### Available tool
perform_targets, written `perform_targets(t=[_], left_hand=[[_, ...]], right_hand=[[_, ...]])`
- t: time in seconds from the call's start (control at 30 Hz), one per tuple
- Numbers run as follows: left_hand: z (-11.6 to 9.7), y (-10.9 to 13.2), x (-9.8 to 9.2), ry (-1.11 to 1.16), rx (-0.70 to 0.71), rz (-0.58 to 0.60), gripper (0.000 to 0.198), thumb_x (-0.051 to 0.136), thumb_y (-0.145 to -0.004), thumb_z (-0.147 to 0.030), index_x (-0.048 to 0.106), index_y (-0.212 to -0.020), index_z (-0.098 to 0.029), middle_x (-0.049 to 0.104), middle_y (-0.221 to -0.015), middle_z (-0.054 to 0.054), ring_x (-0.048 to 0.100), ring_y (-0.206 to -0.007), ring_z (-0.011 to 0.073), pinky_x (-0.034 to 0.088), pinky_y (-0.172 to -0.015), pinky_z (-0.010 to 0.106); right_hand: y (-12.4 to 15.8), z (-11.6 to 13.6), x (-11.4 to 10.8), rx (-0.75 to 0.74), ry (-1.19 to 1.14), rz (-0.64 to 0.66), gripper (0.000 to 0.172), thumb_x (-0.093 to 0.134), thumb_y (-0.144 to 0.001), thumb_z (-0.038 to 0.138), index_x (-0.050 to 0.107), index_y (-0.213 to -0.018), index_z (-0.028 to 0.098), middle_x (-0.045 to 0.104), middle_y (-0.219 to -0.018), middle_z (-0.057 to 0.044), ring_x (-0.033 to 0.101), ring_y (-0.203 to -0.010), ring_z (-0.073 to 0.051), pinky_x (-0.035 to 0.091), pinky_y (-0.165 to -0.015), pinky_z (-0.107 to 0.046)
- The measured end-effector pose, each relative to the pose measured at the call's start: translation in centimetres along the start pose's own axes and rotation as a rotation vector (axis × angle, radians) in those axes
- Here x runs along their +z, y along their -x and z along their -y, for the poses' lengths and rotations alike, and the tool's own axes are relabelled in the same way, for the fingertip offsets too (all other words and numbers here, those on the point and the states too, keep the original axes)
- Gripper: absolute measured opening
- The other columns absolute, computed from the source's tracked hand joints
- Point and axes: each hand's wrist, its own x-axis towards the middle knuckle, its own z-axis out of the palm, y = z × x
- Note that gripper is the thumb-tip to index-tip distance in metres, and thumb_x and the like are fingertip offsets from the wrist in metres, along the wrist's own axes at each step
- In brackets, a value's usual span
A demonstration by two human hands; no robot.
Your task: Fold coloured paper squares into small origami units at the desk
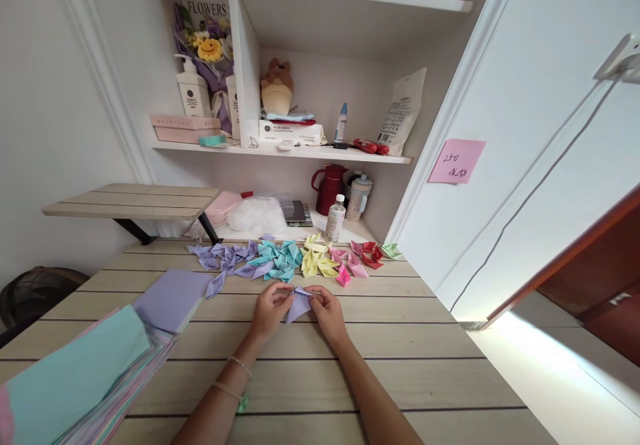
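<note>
A folded piece of lilac paper (299, 304) is held between both hands just above the wooden table (400, 338). My left hand (270, 310) pinches its left edge, fingers closed. My right hand (327, 310) pinches its right corner, fingers closed too. Behind them lies a row of finished paper boats: purple (225, 257), blue (280, 258), yellow (316, 260), pink (350, 266), red (371, 254) and one green (391, 250).
A stack of coloured paper sheets (90, 372) lies at the left, a lilac sheet (173, 298) on top. A water bottle (335, 218), red jug (330, 188) and shelves with clutter stand behind. A small raised shelf (130, 202) juts out at the left. A white wall with a pink note (456, 160) is at the right.
</note>
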Motion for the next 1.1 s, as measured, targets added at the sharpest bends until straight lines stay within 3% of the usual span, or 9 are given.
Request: perform_targets(t=[0.13, 0.27, 0.43, 0.53, 0.6, 0.7, 0.8, 0.97, 1.1], left_hand=[[0.28, -0.49, -0.14, 0.081, 0.02, 0.009, 0.022, 0.075, -0.055, -0.027, 0.071, -0.073, -0.015, 0.065, -0.093, 0.009, 0.063, -0.088, 0.0212, 0.051, -0.079, 0.031], [0.48, -0.46, -0.29, 0.119, -0.017, 0.024, 0.024, 0.077, -0.054, -0.027, 0.073, -0.075, -0.016, 0.065, -0.103, 0.011, 0.059, -0.1, 0.0244, 0.048, -0.087, 0.033], [0.04, -0.02, -0.09, 0.229, -0.187, 0.153, 0.046, 0.078, -0.057, -0.027, 0.068, -0.1, -0.015, 0.069, -0.099, 0.01, 0.064, -0.085, 0.0204, 0.049, -0.079, 0.032], [-0.2, 0.04, 0.06, 0.209, -0.179, 0.214, 0.053, 0.079, -0.055, -0.026, 0.066, -0.106, -0.015, 0.069, -0.098, 0.009, 0.063, -0.082, 0.0189, 0.049, -0.076, 0.03], [-0.16, -0.06, 0.01, 0.13, -0.115, 0.198, 0.051, 0.079, -0.055, -0.028, 0.068, -0.103, -0.016, 0.068, -0.093, 0.008, 0.061, -0.08, 0.018, 0.048, -0.074, 0.029], [0.12, -0.25, -0.25, -0.082, 0.013, 0.107, 0.042, 0.079, -0.055, -0.031, 0.073, -0.094, -0.016, 0.06, -0.068, 0.0, 0.054, -0.064, 0.0125, 0.044, -0.062, 0.023], [0.27, -0.27, -0.45, -0.157, 0.003, 0.078, 0.041, 0.076, -0.059, -0.035, 0.073, -0.096, -0.015, 0.045, -0.05, -0.006, 0.043, -0.049, 0.0077, 0.038, -0.051, 0.02], [-0.22, 0.02, -0.15, 0.102, -0.109, 0.17, 0.048, 0.073, -0.063, -0.036, 0.068, -0.106, -0.013, 0.066, -0.071, 0.003, 0.059, -0.063, 0.0141, 0.048, -0.062, 0.026], [-0.47, 0.07, 0.02, 0.155, -0.131, 0.175, 0.045, 0.074, -0.061, -0.033, 0.069, -0.1, -0.012, 0.07, -0.076, 0.007, 0.064, -0.066, 0.0179, 0.052, -0.068, 0.031]], right_hand=[[-0.19, 0.12, -0.2, 0.103, -0.314, -0.011, 0.027, 0.069, -0.066, 0.033, 0.065, -0.089, 0.019, 0.066, -0.077, -0.002, 0.055, -0.062, -0.013, 0.043, -0.057, -0.023], [-0.13, 0.26, -0.46, 0.149, -0.345, 0.044, 0.036, 0.076, -0.059, 0.035, 0.067, -0.091, 0.019, 0.068, -0.083, -0.005, 0.059, -0.071, -0.016, 0.046, -0.064, -0.027], [-0.09, 0.21, -0.45, 0.17, -0.338, 0.091, 0.045, 0.079, -0.055, 0.038, 0.067, -0.094, 0.018, 0.069, -0.088, -0.006, 0.062, -0.077, -0.019, 0.048, -0.071, -0.032], [-0.1, 0.22, -0.4, 0.177, -0.384, 0.07, 0.043, 0.079, -0.056, 0.037, 0.067, -0.093, 0.018, 0.069, -0.084, -0.005, 0.062, -0.076, -0.018, 0.048, -0.072, -0.032], [-0.1, 0.22, -0.38, 0.181, -0.404, 0.055, 0.041, 0.079, -0.057, 0.037, 0.067, -0.092, 0.019, 0.069, -0.081, -0.004, 0.062, -0.074, -0.018, 0.049, -0.07, -0.031], [-0.14, 0.16, -0.34, 0.191, -0.405, 0.057, 0.039, 0.078, -0.059, 0.039, 0.067, -0.091, 0.018, 0.068, -0.076, -0.004, 0.061, -0.071, -0.017, 0.048, -0.066, -0.03], [-0.19, 0.07, -0.27, 0.185, -0.373, 0.07, 0.038, 0.077, -0.06, 0.041, 0.068, -0.09, 0.018, 0.068, -0.075, -0.003, 0.06, -0.066, -0.015, 0.047, -0.062, -0.028], [-0.19, 0.14, -0.18, 0.122, -0.285, 0.051, 0.04, 0.076, -0.059, 0.042, 0.068, -0.09, 0.019, 0.069, -0.078, -0.004, 0.061, -0.068, -0.018, 0.048, -0.062, -0.029], [-0.05, 0.46, -0.15, 0.09, -0.288, 0.061, 0.04, 0.075, -0.061, 0.04, 0.069, -0.094, 0.02, 0.07, -0.083, -0.005, 0.061, -0.074, -0.019, 0.048, -0.066, -0.03]])
